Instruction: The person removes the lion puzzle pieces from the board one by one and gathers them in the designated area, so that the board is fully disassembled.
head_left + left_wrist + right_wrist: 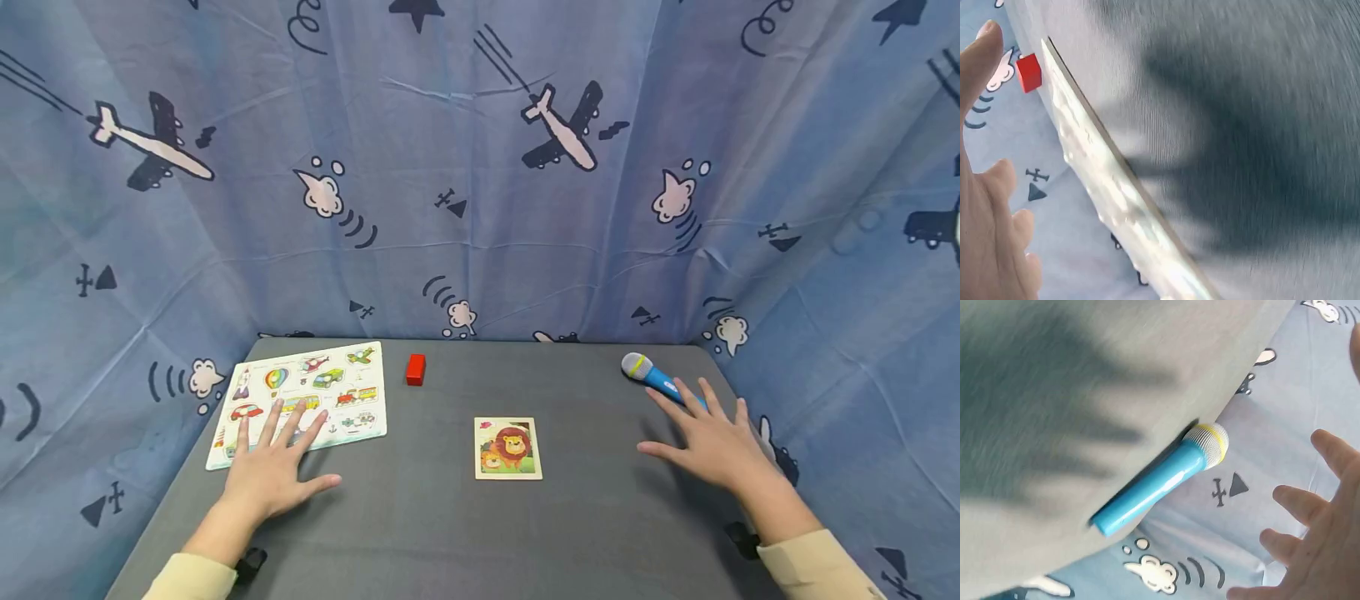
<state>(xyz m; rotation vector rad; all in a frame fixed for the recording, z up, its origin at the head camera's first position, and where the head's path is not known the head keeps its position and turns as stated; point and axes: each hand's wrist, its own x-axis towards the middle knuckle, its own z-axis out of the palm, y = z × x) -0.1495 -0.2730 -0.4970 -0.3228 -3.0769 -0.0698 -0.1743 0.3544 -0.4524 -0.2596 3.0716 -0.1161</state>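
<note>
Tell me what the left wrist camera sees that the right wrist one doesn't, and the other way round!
Only the left wrist view shows the small red rectangular block, the thin, flat white board seen at a slant, and the left hand.

Only the right wrist view shows the blue stick-shaped microphone with its silver, yellow-banded head, and the right hand.

Both show the grey tabletop and the blue printed cloth.
</note>
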